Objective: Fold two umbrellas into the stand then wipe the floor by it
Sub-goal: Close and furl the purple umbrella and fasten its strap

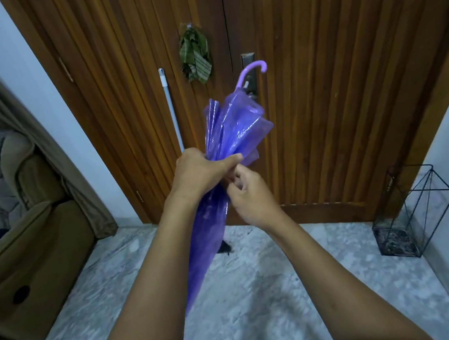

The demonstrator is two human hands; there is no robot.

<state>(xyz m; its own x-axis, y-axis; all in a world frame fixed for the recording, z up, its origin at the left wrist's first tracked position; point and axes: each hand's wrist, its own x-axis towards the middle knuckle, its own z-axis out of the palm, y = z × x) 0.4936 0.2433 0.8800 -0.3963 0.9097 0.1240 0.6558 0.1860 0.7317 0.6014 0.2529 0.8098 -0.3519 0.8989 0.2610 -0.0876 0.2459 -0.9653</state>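
A translucent purple umbrella (236, 127) is held slanted in front of me, its curved lilac handle up by the door and its tip down between my forearms. My left hand (198, 170) grips the gathered canopy around its middle. My right hand (247, 192) is just below it, with fingers curled and pinching at the folds or strap there; what exactly it pinches is hidden. The black wire umbrella stand (411, 211) sits on the floor at the right, by the door corner, and holds nothing that I can see.
A wooden double door (321, 82) fills the view ahead, with a grey-white mop pole (171, 108) leaning on it. A small dark object (224, 247) lies on the marble floor (265, 294) behind the umbrella. A brown sofa (24, 243) stands at the left.
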